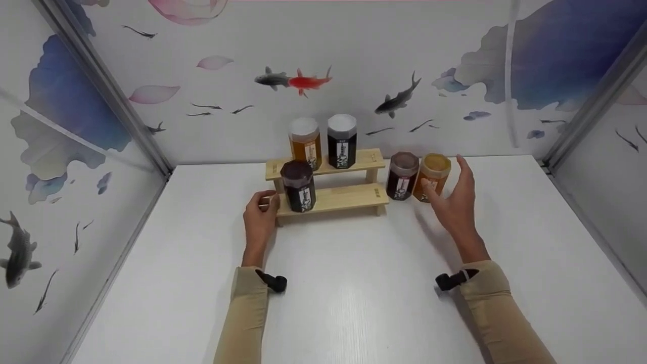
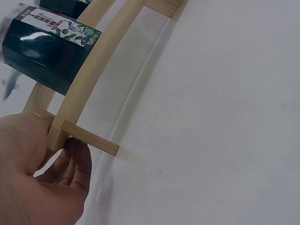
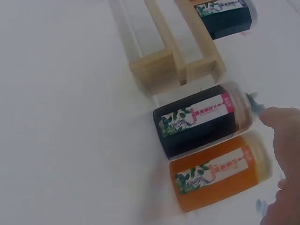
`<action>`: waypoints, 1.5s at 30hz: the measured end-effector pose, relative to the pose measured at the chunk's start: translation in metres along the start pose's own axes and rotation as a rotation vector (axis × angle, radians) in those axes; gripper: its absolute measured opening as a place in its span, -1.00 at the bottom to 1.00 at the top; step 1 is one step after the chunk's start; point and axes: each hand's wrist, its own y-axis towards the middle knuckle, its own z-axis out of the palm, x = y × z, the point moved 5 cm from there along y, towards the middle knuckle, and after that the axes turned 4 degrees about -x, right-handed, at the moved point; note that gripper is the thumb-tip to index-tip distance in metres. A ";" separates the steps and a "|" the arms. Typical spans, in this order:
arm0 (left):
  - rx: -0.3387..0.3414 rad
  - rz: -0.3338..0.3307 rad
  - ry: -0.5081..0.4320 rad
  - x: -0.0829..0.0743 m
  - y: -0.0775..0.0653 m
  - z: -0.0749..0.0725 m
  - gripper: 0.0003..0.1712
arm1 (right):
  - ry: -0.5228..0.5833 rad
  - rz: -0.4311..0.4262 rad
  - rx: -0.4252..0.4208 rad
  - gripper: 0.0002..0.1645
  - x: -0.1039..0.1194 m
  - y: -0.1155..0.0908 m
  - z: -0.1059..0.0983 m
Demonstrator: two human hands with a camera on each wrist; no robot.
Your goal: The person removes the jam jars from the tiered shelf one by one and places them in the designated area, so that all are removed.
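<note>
A two-step wooden rack [image 1: 349,198] stands at the back of the table. My left hand [image 1: 260,215] pinches the left end of its lower step, thumb above and fingers curled beneath, as the left wrist view shows [image 2: 56,168]. Just beside that hand, a dark jar [image 1: 298,189] sits on the lower step. My right hand [image 1: 457,202] is spread at the amber jar [image 1: 438,172] on the table, its thumb overlapping that jar in the head view. Touching the amber jar's left side is a second dark jar [image 3: 201,122], close to the rack's right end.
On the upper step stand another amber jar [image 1: 306,146] and a black jar [image 1: 342,144] with a white lid. Behind the rack rises a wall [image 1: 343,45] painted with fish and petals. Metal posts [image 1: 106,86] mark the corners of the enclosure around the white table [image 1: 349,303].
</note>
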 end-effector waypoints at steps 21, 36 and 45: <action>-0.025 0.031 -0.010 0.002 0.000 -0.005 -0.69 | 0.180 -0.235 0.287 -0.24 0.088 -0.052 0.103; -0.016 -0.007 -0.015 0.002 0.001 0.001 -0.69 | 0.360 -0.128 0.472 -0.12 0.123 -0.070 0.175; -0.034 0.006 0.000 0.002 0.001 0.002 -0.67 | 0.396 -0.059 0.479 -0.04 0.132 -0.077 0.203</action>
